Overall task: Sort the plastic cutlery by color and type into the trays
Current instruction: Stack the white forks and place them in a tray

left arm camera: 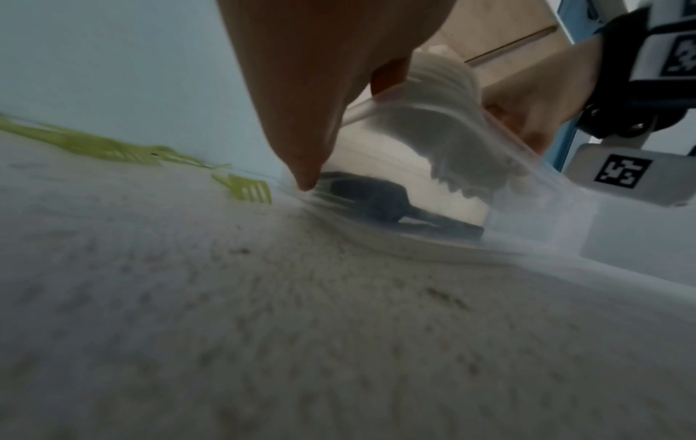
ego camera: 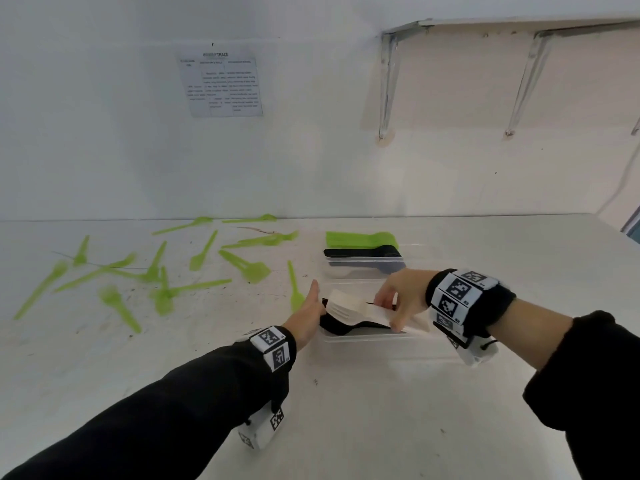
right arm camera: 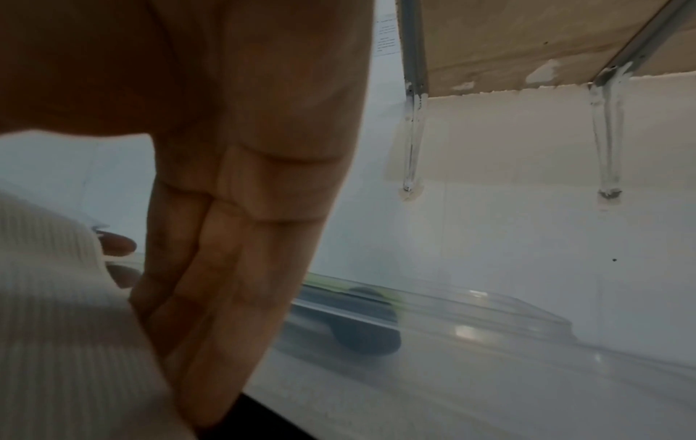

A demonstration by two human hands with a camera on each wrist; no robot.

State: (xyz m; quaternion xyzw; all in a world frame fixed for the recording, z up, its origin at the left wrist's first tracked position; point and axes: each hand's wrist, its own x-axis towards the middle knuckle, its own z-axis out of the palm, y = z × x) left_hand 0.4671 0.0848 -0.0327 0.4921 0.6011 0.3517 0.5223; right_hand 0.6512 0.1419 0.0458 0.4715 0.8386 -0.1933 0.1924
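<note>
So the right hand point(ego camera: 398, 299) has its grip pinched around a stack of white forks point(ego camera: 349, 308), holding them just over the clear tray point(ego camera: 363, 337) near the bench's front-middle, tines pointing left toward the other hand. The black cutlery point(ego camera: 346, 326) is already lying in that tray underneath. The left hand point(ego camera: 306, 315) has its grip spread flat, fingers straight, braced against the tray's left end. The stack's long axis runs left-right, lined up with the tray, so I'd guess it just needs lowering. Loose green forks point(ego camera: 204, 249) are scattered over the bench's back-left, nearer the left hand. Sorted green and black stacks point(ego camera: 362, 245) sit behind.
</note>
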